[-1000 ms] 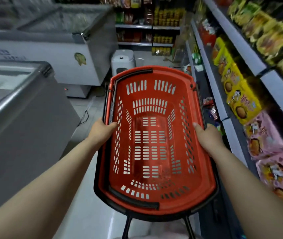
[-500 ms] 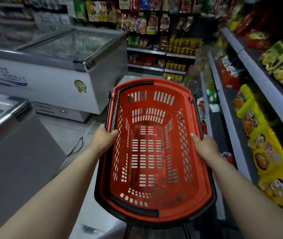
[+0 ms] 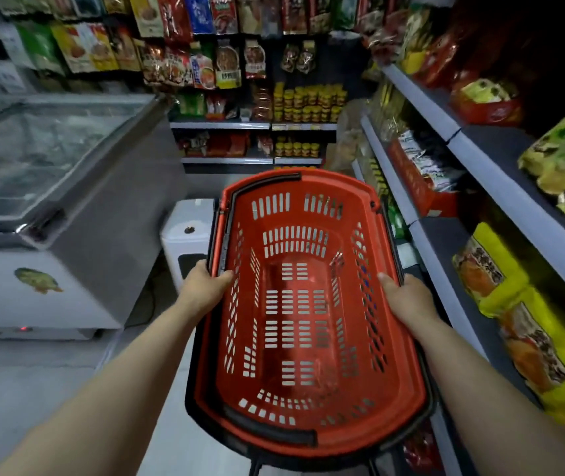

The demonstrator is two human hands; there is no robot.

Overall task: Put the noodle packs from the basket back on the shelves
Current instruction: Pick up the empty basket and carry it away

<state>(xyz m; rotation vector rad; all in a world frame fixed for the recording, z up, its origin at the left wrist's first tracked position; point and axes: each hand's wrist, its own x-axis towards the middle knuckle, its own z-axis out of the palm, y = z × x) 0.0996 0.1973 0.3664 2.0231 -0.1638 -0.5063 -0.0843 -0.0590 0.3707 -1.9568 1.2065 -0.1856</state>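
Since a second ago my view has lifted: the basket (image 3: 308, 304) sits lower in frame and the far shelves of hanging packets now show. My left hand (image 3: 205, 286) and right hand (image 3: 408, 297) each clasp a long side rim of the red basket, held level before me. It looks empty, so restocking seems finished; next I judge it needs putting away. Its long axis points straight ahead, along the shelves (image 3: 446, 262) on my right.
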